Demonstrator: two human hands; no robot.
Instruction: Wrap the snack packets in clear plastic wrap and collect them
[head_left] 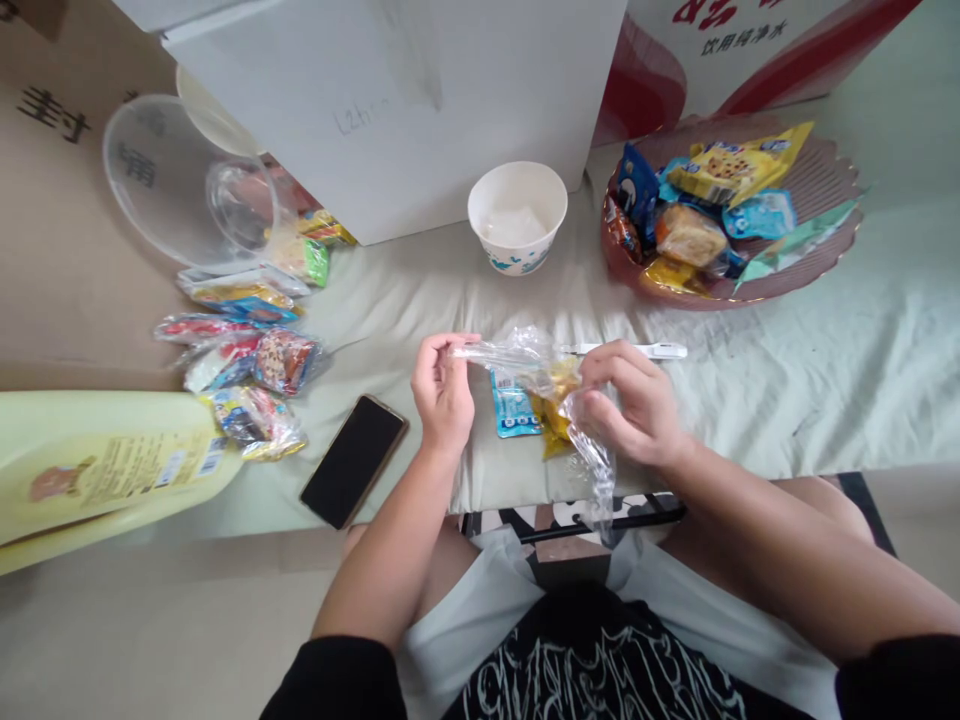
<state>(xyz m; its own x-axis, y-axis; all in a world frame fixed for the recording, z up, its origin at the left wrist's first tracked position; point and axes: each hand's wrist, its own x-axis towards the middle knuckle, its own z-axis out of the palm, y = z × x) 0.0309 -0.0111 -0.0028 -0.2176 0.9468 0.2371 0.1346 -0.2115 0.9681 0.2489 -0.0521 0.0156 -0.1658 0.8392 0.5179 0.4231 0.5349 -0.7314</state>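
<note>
Between my two hands stretches a clear plastic bag, crumpled and see-through. My left hand pinches one end of it between thumb and fingers. The other end is gripped by my right hand, and a loose part hangs down toward my lap. Under the bag, a blue snack packet and a yellow snack packet lie on the cloth, partly hidden by the plastic. A white-handled utility knife lies behind my right hand, its other end partly covered by the bag.
A paper bowl stands behind my hands. To the right is a pink ribbed bowl of snack packets. At left lie a phone, several bagged snacks, a clear tub and a yellow bottle. Boxes line the back.
</note>
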